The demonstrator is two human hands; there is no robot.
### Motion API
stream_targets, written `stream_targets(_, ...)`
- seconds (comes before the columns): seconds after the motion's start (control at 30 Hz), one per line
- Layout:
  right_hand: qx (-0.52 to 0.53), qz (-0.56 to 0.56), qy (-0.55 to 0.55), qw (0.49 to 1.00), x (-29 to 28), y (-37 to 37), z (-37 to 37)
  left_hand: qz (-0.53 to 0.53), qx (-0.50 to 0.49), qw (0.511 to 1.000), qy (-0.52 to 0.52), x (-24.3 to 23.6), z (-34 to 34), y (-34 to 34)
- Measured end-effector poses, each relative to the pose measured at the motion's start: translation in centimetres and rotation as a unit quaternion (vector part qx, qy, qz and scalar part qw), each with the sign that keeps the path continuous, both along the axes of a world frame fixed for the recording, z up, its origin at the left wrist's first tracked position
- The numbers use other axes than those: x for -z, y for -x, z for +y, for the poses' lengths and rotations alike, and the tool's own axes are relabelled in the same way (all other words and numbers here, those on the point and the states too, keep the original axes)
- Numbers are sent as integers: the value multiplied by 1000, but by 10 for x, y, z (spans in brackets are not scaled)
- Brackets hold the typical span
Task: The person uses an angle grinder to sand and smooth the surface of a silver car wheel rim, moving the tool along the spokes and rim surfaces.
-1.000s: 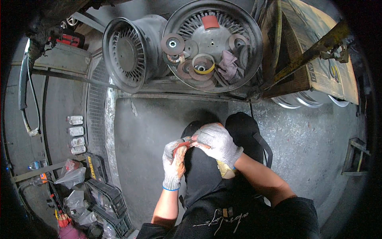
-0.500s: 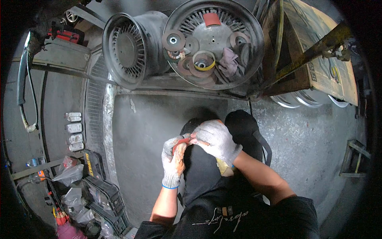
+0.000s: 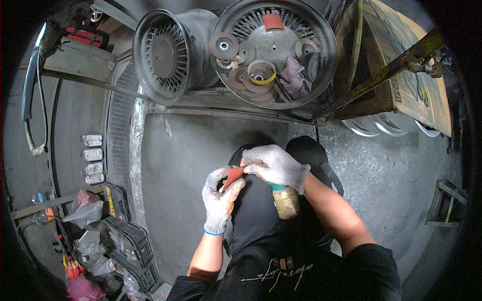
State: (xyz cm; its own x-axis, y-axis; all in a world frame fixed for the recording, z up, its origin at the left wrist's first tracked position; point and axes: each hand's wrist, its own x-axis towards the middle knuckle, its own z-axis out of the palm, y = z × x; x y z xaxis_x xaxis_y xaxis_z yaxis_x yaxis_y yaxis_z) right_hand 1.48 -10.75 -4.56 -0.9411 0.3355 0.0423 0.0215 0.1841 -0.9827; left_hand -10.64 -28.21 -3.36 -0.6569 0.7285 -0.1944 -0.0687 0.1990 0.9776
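Note:
Both my hands are in dusty light knit gloves above my dark-trousered lap. Between the thumb and fingers of my left hand [image 3: 221,196] is a curved piece of red sandpaper [image 3: 232,178]. My right hand [image 3: 273,164] pinches at its upper right end, and what exactly lies in those fingertips is partly hidden. Below my right hand, a dusty yellowish cylindrical object with a green band [image 3: 286,202] rests against my lap; its upper part is covered by the hand.
Ahead, a dusty spoked wheel [image 3: 329,75] lies face up, holding abrasive discs [image 3: 224,45], a red sandpaper square [image 3: 272,21] and a crumpled cloth [image 3: 296,76]. Another wheel [image 3: 160,57] stands beside it. A cardboard box [image 3: 422,95] is at right; crates [image 3: 131,241] sit at left.
My right hand has turned and moved slightly right, away from my left. More of the red sandpaper and the yellowish object now shows. The whole view has shifted a little.

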Motion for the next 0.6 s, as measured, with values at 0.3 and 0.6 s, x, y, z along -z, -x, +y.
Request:
stream_targets(0.3,-28,-4,2,1000,3,5,10,47,0,999,8,5,3,8)
stream_targets(0.6,-171,-41,160,971,15,15,32,116,5,993,24,4,5,3)
